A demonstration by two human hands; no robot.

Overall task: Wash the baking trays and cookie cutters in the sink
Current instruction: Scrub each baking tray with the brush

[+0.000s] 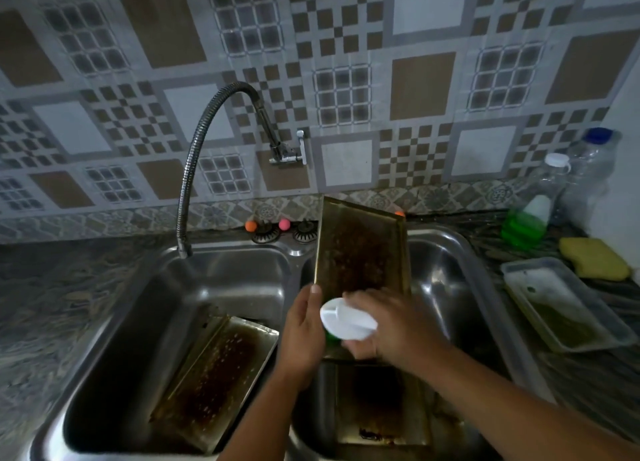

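Both hands work: my left hand grips the baking tray, long axis toward twelve o'clock, right hand clasping a white scrubber.

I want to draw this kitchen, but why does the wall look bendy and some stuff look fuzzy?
In the head view, the wide lens bows the tile lines near the edges; the room is dim, with soft glare on the sink steel; the right hand is smeared by motion, and the bottles at the far right are blurred.
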